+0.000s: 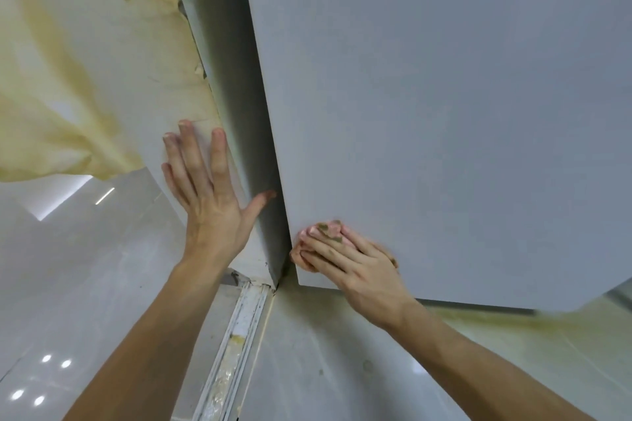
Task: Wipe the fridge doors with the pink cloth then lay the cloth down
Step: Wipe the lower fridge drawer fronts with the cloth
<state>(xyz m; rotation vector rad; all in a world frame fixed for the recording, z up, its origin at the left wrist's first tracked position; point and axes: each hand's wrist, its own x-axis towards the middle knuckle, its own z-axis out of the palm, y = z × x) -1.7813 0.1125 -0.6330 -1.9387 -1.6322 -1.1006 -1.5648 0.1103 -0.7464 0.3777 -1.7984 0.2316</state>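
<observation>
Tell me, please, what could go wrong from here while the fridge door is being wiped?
1. The pink cloth shows dark stains, so it may smear dirt back onto the fridge door.
2. The right hand presses the cloth at the door's lower corner; it could slip off the edge into the gap.
3. The left hand rests flat on the white panel near peeling yellowed film, which may tear further.

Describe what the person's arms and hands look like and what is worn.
Bare, no sleeves visible: left forearm and right forearm. Neither left hand nor right hand shows a glove, ring or watch. Dark greenish smudges mark the right hand's fingers.
</observation>
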